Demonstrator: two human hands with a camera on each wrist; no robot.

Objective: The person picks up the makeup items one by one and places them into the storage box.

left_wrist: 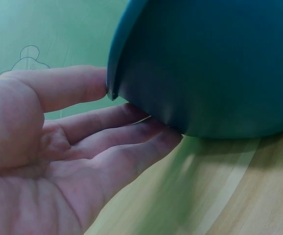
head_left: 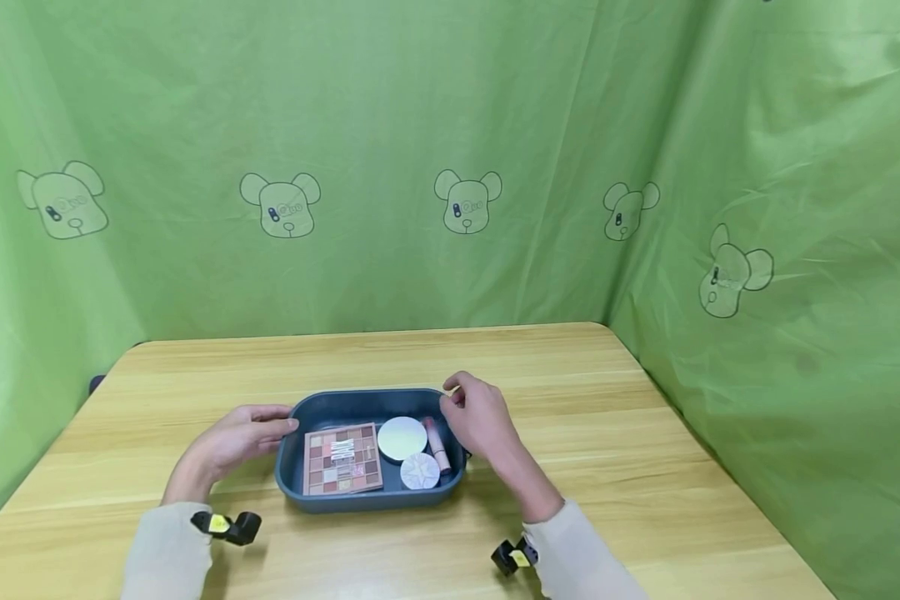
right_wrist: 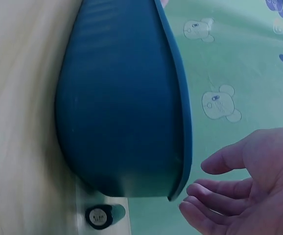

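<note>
A dark blue oval tray [head_left: 367,503] stands on the wooden table. Inside it lie an eyeshadow palette [head_left: 342,460], a white round compact [head_left: 402,439], a smaller compact with a star-like pattern [head_left: 420,472] and a pink lipstick tube [head_left: 437,446]. My left hand [head_left: 238,437] holds the tray's left end; in the left wrist view its thumb meets the rim while the other fingers touch the wall low down. At the right end, my right hand [head_left: 480,417] hovers by the rim, fingers loosely bent. The right wrist view shows a gap between those fingertips and the tray.
A small black round object [right_wrist: 98,217] with a pale label sits by the tray's right end, mostly hidden in the head view. Green curtains [head_left: 375,275] with bear-head prints hang behind and beside the table [head_left: 607,433]. Black devices are strapped at both wrists.
</note>
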